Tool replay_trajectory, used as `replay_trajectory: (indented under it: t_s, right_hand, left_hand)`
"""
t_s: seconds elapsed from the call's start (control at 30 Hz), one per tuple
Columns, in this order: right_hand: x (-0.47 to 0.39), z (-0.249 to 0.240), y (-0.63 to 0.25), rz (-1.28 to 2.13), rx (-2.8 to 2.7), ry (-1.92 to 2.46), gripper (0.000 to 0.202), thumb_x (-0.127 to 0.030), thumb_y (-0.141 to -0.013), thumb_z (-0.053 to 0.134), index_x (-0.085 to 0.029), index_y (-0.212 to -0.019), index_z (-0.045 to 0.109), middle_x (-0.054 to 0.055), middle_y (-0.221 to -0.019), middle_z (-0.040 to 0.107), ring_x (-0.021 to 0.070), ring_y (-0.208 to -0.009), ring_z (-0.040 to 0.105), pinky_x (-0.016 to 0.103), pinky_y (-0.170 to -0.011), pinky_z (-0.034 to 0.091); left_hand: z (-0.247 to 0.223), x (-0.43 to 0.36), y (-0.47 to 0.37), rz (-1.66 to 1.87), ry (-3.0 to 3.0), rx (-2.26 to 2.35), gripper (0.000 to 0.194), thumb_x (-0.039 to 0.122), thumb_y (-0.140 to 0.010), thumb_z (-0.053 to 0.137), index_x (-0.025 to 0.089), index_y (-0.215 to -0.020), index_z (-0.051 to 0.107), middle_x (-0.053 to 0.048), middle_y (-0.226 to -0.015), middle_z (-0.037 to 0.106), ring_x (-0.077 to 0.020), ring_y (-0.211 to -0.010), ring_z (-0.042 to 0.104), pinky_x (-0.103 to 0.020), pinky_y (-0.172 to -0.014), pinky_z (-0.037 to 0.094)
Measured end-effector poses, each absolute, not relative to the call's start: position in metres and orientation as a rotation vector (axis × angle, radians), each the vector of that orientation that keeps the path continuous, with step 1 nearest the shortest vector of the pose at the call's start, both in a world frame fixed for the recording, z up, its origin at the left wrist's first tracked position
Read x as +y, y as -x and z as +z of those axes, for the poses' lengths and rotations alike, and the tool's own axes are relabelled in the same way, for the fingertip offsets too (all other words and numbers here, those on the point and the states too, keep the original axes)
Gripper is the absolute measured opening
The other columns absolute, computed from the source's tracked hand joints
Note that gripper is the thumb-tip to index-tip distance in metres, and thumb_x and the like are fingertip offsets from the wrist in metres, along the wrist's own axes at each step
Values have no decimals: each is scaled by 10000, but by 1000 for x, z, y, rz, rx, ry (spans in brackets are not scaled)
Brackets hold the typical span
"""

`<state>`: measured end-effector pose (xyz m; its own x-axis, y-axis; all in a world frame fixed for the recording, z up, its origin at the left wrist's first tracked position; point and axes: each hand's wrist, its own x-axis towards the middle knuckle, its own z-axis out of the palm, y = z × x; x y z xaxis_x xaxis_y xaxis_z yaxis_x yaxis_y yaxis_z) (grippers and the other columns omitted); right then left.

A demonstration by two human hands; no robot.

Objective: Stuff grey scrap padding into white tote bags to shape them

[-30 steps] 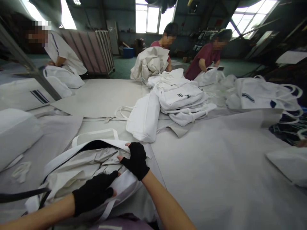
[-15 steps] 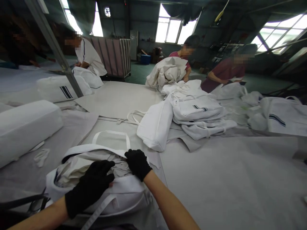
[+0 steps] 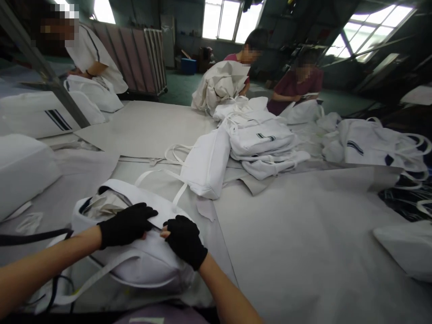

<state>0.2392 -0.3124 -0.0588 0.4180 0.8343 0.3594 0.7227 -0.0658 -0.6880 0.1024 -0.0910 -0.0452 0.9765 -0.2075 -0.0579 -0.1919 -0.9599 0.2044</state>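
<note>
A white handbag (image 3: 145,265) with two straps lies on the table in front of me, its mouth part open at the left. Crumpled pale stuffing (image 3: 108,203) shows inside that gap. My left hand (image 3: 130,225), in a black glove with bare fingertips, reaches across the mouth and is closed on its edges. Beside it my right hand (image 3: 185,240), gloved the same way, has its fingers curled in a pinch at the right part of the mouth. Whether a zip pull is between those fingers is hidden.
Several stuffed white bags (image 3: 207,164) are heaped beyond my right hand, and another bag (image 3: 27,173) lies at the left. A slanted metal post (image 3: 50,74) rises at the left. Grey sheets (image 3: 297,234) cover the table. Co-workers (image 3: 97,58) stand across it.
The bag's far flap has come down over the stuffing at the right, narrowing the mouth. My right hand has moved lower and nearer me. The whole view has swung right.
</note>
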Motion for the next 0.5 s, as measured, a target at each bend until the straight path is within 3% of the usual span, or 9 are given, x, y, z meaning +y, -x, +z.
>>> replay_trajectory:
  t_s: [0.13, 0.27, 0.37, 0.5]
  right_hand:
    - [-367, -75, -272, 248, -587, 1832, 362, -385, -981, 344, -181, -943, 641, 20, -839, 695, 148, -799, 635, 253, -723, 464]
    - [-413, -106, -253, 356, -489, 1911, 338, -417, -926, 456, -170, -762, 619, 11, -695, 641, 154, -681, 594, 255, -633, 443]
    - [-423, -122, -212, 449, -516, 1916, 221, -377, -879, 538, -185, -893, 648, 19, -827, 679, 165, -774, 624, 261, -686, 474]
    - [-424, -137, -174, 417, -503, 2020, 261, -324, -864, 524, -211, -1078, 624, 53, -1042, 662, 199, -985, 614, 325, -860, 476]
  left_hand:
    - [-43, -85, -102, -135, -2946, -327, 213, 245, -845, 602, 251, -1036, 697, -96, -1399, 501, -318, -1231, 505, -528, -1010, 420]
    - [-40, -87, -91, -29, -2952, -352, 170, 289, -850, 612, 245, -985, 706, -90, -1486, 387, -310, -1311, 421, -506, -1043, 398]
    - [-43, -90, -79, 115, -2956, -360, 143, 300, -854, 620, 231, -943, 709, -76, -1544, 277, -309, -1383, 311, -502, -1103, 332]
    - [-45, -95, -67, 213, -2914, -340, 121, 283, -874, 597, 240, -903, 706, -39, -1575, 192, -312, -1415, 242, -520, -1126, 289]
